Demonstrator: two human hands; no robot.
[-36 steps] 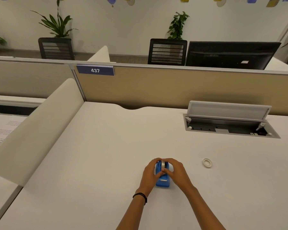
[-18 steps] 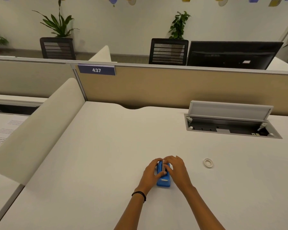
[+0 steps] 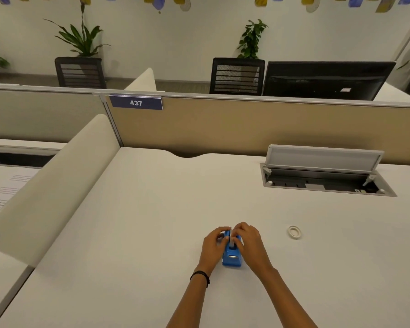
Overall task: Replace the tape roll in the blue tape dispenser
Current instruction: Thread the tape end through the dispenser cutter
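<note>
Head view, what are the hands doing?
— Both cup the blue tape dispenser (image 3: 231,258) on the counter (image 3: 152,233); left hand (image 3: 213,248) steadies it, right hand (image 3: 251,242) fingers (image 3: 237,236) pinching the tape roll (image 3: 232,240).

How would it handle?
— Probably light, rigid, smooth plastic; grip its sides. A spare ring (image 3: 294,232) lies apart to the right, nothing blocking

One head-worn wide camera looked forward and down across the desk (image 3: 152,233), hands near, office beyond.
</note>
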